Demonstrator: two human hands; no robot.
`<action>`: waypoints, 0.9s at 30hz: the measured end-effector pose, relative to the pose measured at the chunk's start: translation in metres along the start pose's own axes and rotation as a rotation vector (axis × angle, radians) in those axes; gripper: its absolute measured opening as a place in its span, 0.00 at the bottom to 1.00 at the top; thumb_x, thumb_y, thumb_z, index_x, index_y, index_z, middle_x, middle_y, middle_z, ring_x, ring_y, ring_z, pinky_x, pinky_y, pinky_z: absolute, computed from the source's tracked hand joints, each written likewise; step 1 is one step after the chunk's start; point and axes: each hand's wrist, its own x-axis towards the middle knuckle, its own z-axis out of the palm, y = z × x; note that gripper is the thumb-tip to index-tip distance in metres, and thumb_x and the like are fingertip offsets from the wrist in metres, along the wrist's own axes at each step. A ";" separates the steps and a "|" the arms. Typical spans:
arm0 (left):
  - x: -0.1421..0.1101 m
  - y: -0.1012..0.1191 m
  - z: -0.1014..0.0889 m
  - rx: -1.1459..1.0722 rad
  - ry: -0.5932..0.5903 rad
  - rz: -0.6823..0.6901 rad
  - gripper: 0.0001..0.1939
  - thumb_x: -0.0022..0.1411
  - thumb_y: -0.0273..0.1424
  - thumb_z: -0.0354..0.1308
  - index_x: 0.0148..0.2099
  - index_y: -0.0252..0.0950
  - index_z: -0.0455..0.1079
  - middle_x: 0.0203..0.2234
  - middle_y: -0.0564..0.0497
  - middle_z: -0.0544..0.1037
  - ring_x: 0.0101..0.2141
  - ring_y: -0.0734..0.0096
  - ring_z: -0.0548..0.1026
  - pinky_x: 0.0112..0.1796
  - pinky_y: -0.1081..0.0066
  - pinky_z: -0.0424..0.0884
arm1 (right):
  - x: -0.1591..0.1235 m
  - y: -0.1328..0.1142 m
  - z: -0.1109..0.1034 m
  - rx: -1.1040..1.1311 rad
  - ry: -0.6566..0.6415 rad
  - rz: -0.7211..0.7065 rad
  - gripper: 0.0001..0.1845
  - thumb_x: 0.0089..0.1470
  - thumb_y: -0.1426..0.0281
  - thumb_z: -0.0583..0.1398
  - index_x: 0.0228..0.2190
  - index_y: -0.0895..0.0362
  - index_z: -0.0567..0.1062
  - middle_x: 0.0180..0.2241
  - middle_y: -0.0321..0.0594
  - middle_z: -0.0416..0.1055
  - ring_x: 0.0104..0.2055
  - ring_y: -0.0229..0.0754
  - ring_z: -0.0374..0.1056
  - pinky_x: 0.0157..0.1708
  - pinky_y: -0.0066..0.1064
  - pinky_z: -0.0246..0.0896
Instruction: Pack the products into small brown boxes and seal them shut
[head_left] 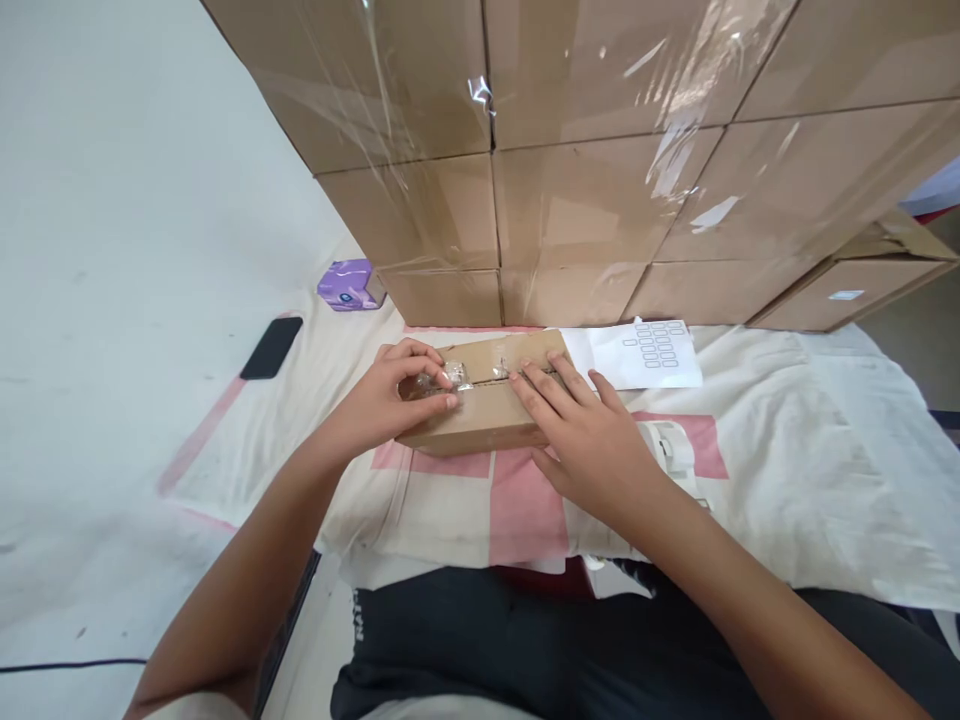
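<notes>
A small brown cardboard box (480, 416) lies in front of me on the cloth, a seam running along its top. At the box's left end, my left hand (401, 392) has thumb and forefinger drawn together around a crumpled bit of clear tape (459, 376). My right hand (581, 425) rests with fingers spread over the right part of the box top, holding nothing. Another wrinkled bit of tape shows on the seam near its fingertips.
Stacked cartons (570, 210) wrapped in clear film rise behind the box. A printed white sheet (615, 358) lies at their foot. A white tape dispenser-like object (670, 447) sits beside my right forearm. Left are a purple package (349, 285) and a black phone (272, 348).
</notes>
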 end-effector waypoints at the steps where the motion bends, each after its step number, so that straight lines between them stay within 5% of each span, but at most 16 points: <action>1: 0.002 -0.001 0.000 0.011 -0.003 0.008 0.15 0.57 0.50 0.67 0.36 0.44 0.79 0.46 0.47 0.75 0.54 0.52 0.70 0.56 0.46 0.69 | 0.000 0.000 0.001 -0.001 0.002 -0.001 0.37 0.61 0.73 0.58 0.70 0.61 0.59 0.72 0.48 0.55 0.74 0.64 0.49 0.63 0.64 0.59; 11: 0.014 0.002 0.001 0.014 -0.067 0.080 0.11 0.58 0.45 0.68 0.37 0.44 0.78 0.52 0.49 0.73 0.58 0.53 0.68 0.62 0.47 0.63 | 0.000 0.000 0.003 -0.014 0.043 -0.012 0.34 0.62 0.73 0.57 0.68 0.61 0.62 0.70 0.51 0.60 0.72 0.64 0.52 0.60 0.59 0.62; 18: 0.012 0.007 0.008 0.249 -0.030 0.013 0.12 0.59 0.46 0.66 0.40 0.46 0.79 0.61 0.49 0.66 0.61 0.47 0.62 0.62 0.38 0.55 | 0.002 0.001 0.005 -0.025 0.047 -0.017 0.34 0.62 0.73 0.57 0.68 0.62 0.62 0.70 0.50 0.60 0.72 0.63 0.52 0.59 0.58 0.62; 23: 0.015 0.009 0.009 0.291 -0.016 -0.054 0.39 0.57 0.50 0.66 0.68 0.51 0.61 0.65 0.46 0.64 0.64 0.44 0.60 0.61 0.39 0.56 | 0.001 0.000 0.006 -0.036 0.038 -0.020 0.34 0.62 0.72 0.58 0.68 0.62 0.62 0.71 0.48 0.58 0.72 0.63 0.51 0.58 0.56 0.64; 27: 0.020 0.007 0.014 0.235 -0.026 -0.089 0.26 0.64 0.48 0.60 0.62 0.51 0.67 0.61 0.50 0.72 0.63 0.48 0.64 0.61 0.43 0.56 | 0.002 0.000 0.006 -0.031 0.042 -0.023 0.34 0.62 0.73 0.58 0.68 0.63 0.62 0.70 0.49 0.59 0.72 0.63 0.52 0.56 0.55 0.65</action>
